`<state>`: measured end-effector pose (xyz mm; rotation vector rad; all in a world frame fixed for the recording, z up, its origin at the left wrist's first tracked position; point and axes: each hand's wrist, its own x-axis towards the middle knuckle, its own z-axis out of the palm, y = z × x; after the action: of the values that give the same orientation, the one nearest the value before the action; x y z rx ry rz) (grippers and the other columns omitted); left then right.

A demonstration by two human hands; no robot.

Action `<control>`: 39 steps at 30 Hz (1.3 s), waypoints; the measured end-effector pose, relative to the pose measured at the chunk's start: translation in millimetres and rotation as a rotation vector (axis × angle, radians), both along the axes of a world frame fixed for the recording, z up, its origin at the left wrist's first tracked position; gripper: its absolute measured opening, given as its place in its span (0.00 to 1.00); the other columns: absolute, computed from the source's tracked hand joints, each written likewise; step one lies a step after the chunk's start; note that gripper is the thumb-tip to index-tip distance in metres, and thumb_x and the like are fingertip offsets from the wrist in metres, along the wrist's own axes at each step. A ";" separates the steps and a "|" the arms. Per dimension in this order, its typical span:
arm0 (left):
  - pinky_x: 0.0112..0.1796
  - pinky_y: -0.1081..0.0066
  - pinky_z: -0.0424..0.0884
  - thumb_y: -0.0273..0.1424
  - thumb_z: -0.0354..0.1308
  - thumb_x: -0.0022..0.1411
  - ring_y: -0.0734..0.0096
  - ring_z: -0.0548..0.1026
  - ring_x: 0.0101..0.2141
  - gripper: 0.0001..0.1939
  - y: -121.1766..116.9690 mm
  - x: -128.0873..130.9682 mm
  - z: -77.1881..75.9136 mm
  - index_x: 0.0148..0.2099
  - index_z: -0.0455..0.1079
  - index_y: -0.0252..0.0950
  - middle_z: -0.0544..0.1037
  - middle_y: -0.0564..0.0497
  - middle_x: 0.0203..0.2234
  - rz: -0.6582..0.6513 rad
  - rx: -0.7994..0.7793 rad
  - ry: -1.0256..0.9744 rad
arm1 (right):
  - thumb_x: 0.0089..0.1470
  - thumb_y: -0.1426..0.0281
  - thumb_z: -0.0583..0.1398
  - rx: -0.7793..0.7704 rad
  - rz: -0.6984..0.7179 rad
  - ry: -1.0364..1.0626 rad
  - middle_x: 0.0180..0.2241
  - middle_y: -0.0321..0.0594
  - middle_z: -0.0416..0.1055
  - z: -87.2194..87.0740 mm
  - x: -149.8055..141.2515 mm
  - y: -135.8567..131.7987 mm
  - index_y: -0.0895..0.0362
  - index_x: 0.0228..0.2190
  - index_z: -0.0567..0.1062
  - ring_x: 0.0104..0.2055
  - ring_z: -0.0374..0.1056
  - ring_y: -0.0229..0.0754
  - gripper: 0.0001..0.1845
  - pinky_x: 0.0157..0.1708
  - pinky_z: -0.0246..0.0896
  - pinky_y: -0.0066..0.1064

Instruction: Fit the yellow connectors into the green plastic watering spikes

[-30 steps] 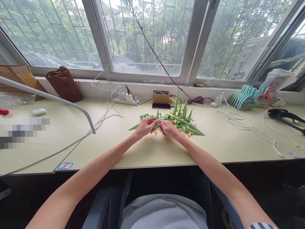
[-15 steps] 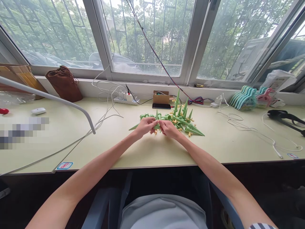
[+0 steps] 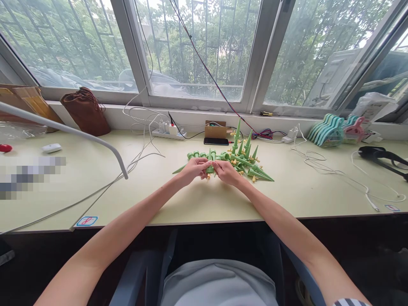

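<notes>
A green plastic watering spike (image 3: 209,169) with a yellow valve below it is held point-up between my hands, just above the table. My left hand (image 3: 194,169) is closed around its left side, thumb reaching across. From the right, my right hand (image 3: 227,171) pinches at the same spike, its fingertips meeting the left thumb; the exact grip is partly hidden. Close behind and to the right lies a pile of similar green spikes (image 3: 259,172) with yellow valves, several of them standing upright. More green caps (image 3: 196,154) sit in a row behind my left hand.
A black phone (image 3: 216,141) lies before a small cardboard box (image 3: 216,129). A power strip (image 3: 168,134) and white cables stand behind on the left. Turquoise hangers (image 3: 325,131) and black straps (image 3: 381,159) are at the right. A grey curved bar (image 3: 79,132) crosses the left side.
My right fingers have shifted slightly at the spike, and a little more of its green body shows between the hands. The pile is unchanged.
</notes>
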<state>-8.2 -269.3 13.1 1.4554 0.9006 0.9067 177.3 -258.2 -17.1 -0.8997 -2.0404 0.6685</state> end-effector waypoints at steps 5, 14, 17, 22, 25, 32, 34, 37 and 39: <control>0.20 0.76 0.63 0.45 0.69 0.56 0.74 0.72 0.18 0.21 -0.7 0.6 0.8 0.36 0.72 0.31 0.68 0.54 0.17 0.002 -0.039 0.017 | 0.67 0.51 0.47 0.018 -0.006 -0.030 0.21 0.33 0.61 1.4 0.2 -1.4 0.55 0.23 0.61 0.24 0.55 0.35 0.27 0.28 0.51 0.29; 0.15 0.77 0.53 0.44 0.66 0.58 0.82 0.60 0.12 0.18 -1.1 1.3 3.2 0.31 0.68 0.35 0.64 0.58 0.13 0.098 0.141 0.196 | 0.69 0.53 0.46 0.047 -0.015 -0.104 0.22 0.34 0.64 1.7 -3.0 -3.5 0.57 0.28 0.69 0.25 0.56 0.36 0.26 0.29 0.50 0.28; 0.15 0.77 0.51 0.45 0.67 0.56 0.83 0.59 0.13 0.19 -0.3 0.7 2.9 0.30 0.68 0.35 0.64 0.58 0.14 0.101 0.139 0.147 | 0.68 0.54 0.47 0.053 -0.022 -0.112 0.22 0.34 0.63 2.1 -3.0 -2.8 0.57 0.28 0.68 0.25 0.55 0.36 0.25 0.29 0.50 0.28; 0.17 0.76 0.55 0.48 0.70 0.52 0.81 0.61 0.16 0.23 3.3 1.0 -1.7 0.29 0.69 0.33 0.66 0.56 0.17 0.078 0.089 0.027 | 0.67 0.53 0.49 0.062 -0.021 -0.094 0.21 0.33 0.60 5.3 -2.5 -2.9 0.56 0.25 0.65 0.24 0.52 0.35 0.25 0.27 0.47 0.28; 0.18 0.76 0.58 0.52 0.67 0.55 0.81 0.61 0.16 0.25 3.5 1.3 -2.0 0.32 0.70 0.33 0.64 0.57 0.16 0.035 0.029 -0.033 | 0.66 0.51 0.50 0.072 -0.016 -0.074 0.19 0.31 0.57 5.9 -1.8 -2.6 0.55 0.23 0.63 0.23 0.50 0.35 0.26 0.26 0.45 0.28; 0.20 0.76 0.62 0.48 0.71 0.51 0.82 0.65 0.19 0.24 -3.7 2.5 6.0 0.37 0.73 0.32 0.72 0.52 0.26 -0.031 0.006 0.015 | 0.64 0.57 0.54 0.076 0.024 -0.067 0.22 0.33 0.65 6.1 -1.0 -4.9 0.59 0.29 0.74 0.23 0.53 0.33 0.20 0.27 0.48 0.27; 0.20 0.76 0.62 0.48 0.71 0.51 0.82 0.65 0.20 0.25 -4.3 2.4 6.1 0.40 0.74 0.32 0.73 0.51 0.27 -0.033 0.026 0.031 | 0.64 0.59 0.56 0.079 0.031 -0.063 0.22 0.34 0.67 6.6 -1.4 -5.8 0.59 0.30 0.76 0.23 0.53 0.33 0.19 0.28 0.49 0.27; 0.20 0.75 0.64 0.48 0.70 0.52 0.81 0.66 0.20 0.25 -4.1 1.7 5.1 0.41 0.74 0.32 0.75 0.50 0.29 -0.038 0.082 0.061 | 0.63 0.61 0.57 0.073 0.046 -0.066 0.23 0.34 0.69 7.0 -1.9 -6.5 0.60 0.30 0.77 0.24 0.54 0.33 0.17 0.29 0.51 0.26; 0.20 0.75 0.65 0.49 0.70 0.52 0.79 0.68 0.20 0.26 -3.8 1.4 4.3 0.42 0.74 0.32 0.76 0.49 0.30 -0.042 0.138 0.084 | 0.63 0.62 0.57 0.065 0.055 -0.076 0.24 0.35 0.71 6.9 -1.9 -6.6 0.60 0.30 0.77 0.24 0.55 0.33 0.16 0.29 0.52 0.26</control>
<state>-6.9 -273.1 17.3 1.6355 0.8793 0.8967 175.4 -264.7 -10.2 -0.8461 -2.1487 0.6019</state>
